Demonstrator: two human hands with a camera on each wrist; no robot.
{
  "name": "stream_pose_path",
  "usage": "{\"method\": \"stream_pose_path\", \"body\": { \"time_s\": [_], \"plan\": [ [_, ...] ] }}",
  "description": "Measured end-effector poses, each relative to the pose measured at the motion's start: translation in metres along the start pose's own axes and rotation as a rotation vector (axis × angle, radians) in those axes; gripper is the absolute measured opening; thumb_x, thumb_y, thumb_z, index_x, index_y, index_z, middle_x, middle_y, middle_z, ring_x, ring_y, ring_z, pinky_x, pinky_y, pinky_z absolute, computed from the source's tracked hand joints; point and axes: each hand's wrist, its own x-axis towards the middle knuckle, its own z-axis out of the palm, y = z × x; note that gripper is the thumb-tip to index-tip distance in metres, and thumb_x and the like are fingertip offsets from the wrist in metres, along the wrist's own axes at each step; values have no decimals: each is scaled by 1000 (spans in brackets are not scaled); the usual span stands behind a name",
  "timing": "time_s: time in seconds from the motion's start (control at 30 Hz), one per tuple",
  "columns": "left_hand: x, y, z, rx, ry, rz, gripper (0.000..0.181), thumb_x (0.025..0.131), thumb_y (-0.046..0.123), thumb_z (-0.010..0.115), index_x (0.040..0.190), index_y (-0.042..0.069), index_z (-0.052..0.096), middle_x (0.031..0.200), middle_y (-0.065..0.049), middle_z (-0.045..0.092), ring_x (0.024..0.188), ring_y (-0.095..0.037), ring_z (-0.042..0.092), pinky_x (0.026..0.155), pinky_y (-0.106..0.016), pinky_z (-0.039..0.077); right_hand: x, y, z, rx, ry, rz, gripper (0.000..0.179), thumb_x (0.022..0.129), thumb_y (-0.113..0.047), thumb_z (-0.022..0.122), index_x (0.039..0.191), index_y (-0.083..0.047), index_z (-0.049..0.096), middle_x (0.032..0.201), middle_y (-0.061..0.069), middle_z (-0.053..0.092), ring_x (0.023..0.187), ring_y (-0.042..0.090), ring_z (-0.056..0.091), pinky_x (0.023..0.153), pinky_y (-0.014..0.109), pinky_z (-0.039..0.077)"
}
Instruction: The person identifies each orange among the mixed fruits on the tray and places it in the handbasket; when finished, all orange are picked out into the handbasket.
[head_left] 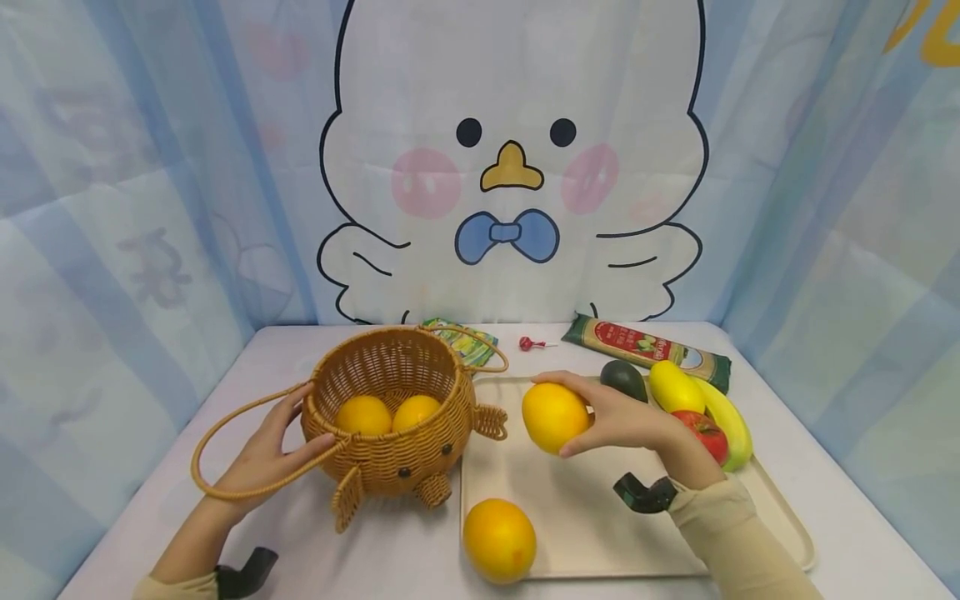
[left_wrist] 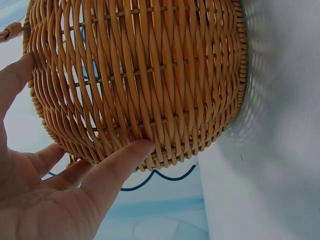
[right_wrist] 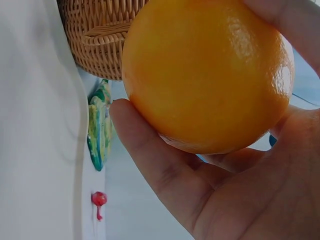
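A round wicker basket with an animal face and two loop handles stands at the left. Inside it lie two oranges. My left hand rests against the basket's left side, its fingers spread and fairly straight; one handle loops over the wrist. In the left wrist view, thumb and fingertips touch the basket's weave. With thumb and fingers my right hand grips an orange above the tray. The right wrist view shows this orange large. Another orange sits at the tray's front left corner.
On the tray's right are an avocado, a yellow fruit, a banana and a red apple. Behind lie a green packet, a lollipop and a long green package. Printed curtains enclose the table.
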Motion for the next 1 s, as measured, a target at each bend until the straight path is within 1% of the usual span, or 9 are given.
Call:
{"method": "stream_pose_path", "body": {
  "time_s": [0.2,0.3,0.43,0.73,0.83,1.0],
  "plan": [
    [0,1,0,1,4,-8,87,89,47,59,153,15,8,157,-22,12,139,-49,21,103,-69,28,9,-12,-8,-6,-1,-38,83,71,-33,82,140,-35,35,138,1,45,108,27,52,91,42,51],
    [-1,2,0,-1,-3,-20,88,89,48,59,153,14,8,157,-23,10,139,-49,21,104,-69,28,13,-18,-10,-15,-3,-67,84,71,-33,82,140,-35,35,143,1,41,109,27,53,92,44,52],
    [-2,3,1,-7,-2,-15,87,89,47,59,153,14,8,157,-23,11,139,-50,22,104,-69,26,17,-22,-12,-16,-14,-94,84,71,-31,82,141,-35,34,149,2,34,111,28,53,93,45,52],
    [-2,4,1,-5,5,-7,86,89,46,59,152,14,9,156,-23,13,138,-50,22,104,-70,25,22,-26,-16,-22,-7,-108,84,72,-31,82,142,-33,34,147,3,35,114,29,50,93,45,51],
    [-1,3,1,-4,2,-11,87,89,46,59,153,15,9,157,-23,12,139,-50,21,104,-70,26,23,-29,-17,-27,-1,-103,85,71,-32,82,141,-35,34,147,2,35,114,28,49,93,44,50],
    [-2,3,2,-6,1,-10,86,89,46,59,153,15,9,157,-23,12,139,-50,21,104,-70,25,26,-36,-19,10,2,-65,85,68,-33,84,138,-42,35,140,-3,42,110,26,51,91,40,50]
  ]
}}
